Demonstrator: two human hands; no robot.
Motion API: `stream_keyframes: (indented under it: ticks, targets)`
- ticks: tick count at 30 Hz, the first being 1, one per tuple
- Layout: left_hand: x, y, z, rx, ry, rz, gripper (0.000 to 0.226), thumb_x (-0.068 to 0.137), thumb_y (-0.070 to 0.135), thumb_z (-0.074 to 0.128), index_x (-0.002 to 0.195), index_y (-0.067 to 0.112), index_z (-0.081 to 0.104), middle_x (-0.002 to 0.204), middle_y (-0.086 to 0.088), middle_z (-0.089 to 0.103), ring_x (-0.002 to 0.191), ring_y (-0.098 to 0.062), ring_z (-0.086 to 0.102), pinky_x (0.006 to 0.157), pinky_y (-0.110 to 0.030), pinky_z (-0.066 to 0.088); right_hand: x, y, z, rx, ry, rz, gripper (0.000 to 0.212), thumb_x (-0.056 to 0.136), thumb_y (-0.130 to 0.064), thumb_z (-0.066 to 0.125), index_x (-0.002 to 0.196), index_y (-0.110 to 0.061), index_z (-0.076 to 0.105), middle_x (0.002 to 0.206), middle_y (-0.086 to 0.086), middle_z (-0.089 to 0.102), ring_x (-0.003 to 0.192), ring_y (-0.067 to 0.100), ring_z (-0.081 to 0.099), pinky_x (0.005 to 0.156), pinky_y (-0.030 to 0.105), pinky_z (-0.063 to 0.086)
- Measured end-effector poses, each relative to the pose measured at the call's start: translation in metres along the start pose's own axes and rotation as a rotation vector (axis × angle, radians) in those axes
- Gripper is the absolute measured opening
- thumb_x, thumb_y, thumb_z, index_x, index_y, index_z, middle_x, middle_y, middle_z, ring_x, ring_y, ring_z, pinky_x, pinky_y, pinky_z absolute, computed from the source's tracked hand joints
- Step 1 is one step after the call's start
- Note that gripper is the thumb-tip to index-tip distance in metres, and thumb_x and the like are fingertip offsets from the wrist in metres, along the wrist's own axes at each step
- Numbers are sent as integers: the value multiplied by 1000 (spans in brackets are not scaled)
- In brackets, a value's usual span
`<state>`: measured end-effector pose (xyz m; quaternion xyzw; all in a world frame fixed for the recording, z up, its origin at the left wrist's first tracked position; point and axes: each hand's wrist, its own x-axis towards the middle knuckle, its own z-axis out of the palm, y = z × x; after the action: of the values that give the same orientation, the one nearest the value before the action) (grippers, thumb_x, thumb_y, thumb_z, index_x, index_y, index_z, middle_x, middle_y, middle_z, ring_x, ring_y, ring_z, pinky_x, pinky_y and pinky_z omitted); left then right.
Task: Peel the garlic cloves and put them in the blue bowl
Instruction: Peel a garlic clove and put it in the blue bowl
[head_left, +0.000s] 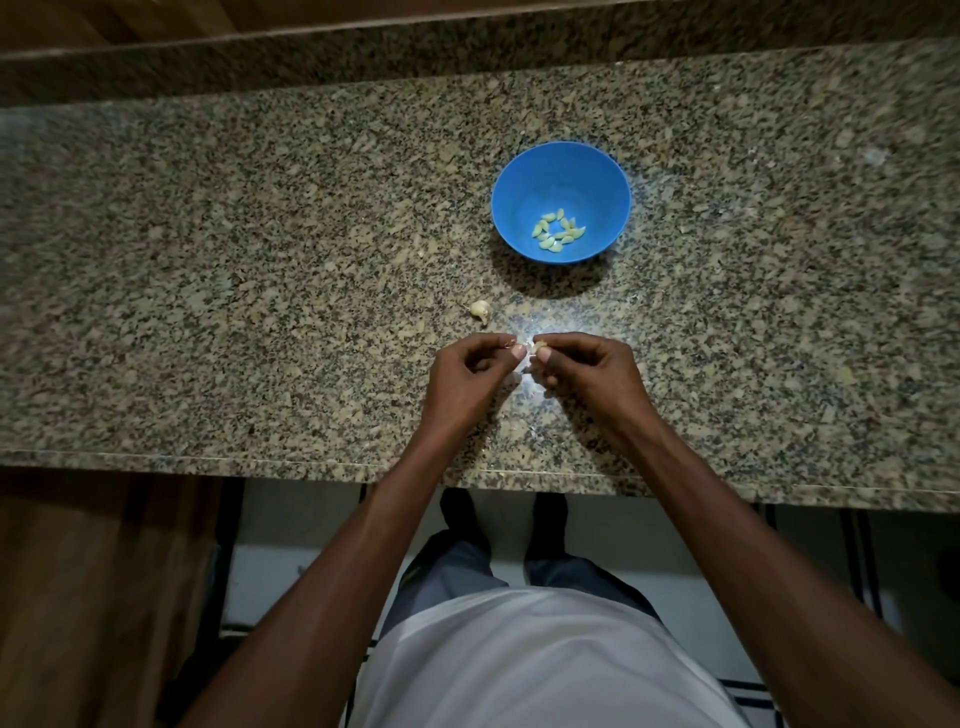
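Granite, speckled tan and black, forms the counter (208, 260), which runs the full width of the view with a raised ledge behind it and brown wood at far left below its front edge. An unpeeled garlic clove (480, 309) lies loose on the stone, just beyond the hands. The left hand (467, 379) has its fingers curled, thumb and forefinger pinching a scrap of papery skin. Touching it, the right hand (587, 374) pinches the clove being peeled (537, 347), mostly hidden by the fingertips. Pale peel bits under the hands are hard to make out. Farther back and right stands the blue bowl (561, 171), holding peeled cloves (558, 229). Below the counter, the floor and feet are dim.
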<state>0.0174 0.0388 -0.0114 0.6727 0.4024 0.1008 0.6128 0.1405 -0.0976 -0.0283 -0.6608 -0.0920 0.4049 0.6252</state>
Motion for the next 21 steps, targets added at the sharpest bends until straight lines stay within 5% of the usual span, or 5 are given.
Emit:
stream_keyframes:
  ticks: [7,14,21]
  targets:
    - [0,4,7,-9,13,38,16,90,17,82,102,7,80,95,-3,80,91,-13,77,81,-28,62,-2,-4,5,-47,15,-9,21,91,-14,81,110,-3,80,94,12,81,77,11,74,76,40,64]
    - [4,4,10,178,83,48,4,90,12,80,93,14,82,86,4,80,81,-6,76,76,-25,62,-3,1,5,36,6,106,25,90,-16,82,110,-2,79,97,17,80,84,25,74,88,42,63]
    - [9,10,7,148,46,0,5,89,6,80,94,7,82,87,-2,80,78,-7,76,70,-20,60,-2,-4,7,146,0,168,22,93,-6,77,113,4,76,99,17,80,84,18,76,82,29,63]
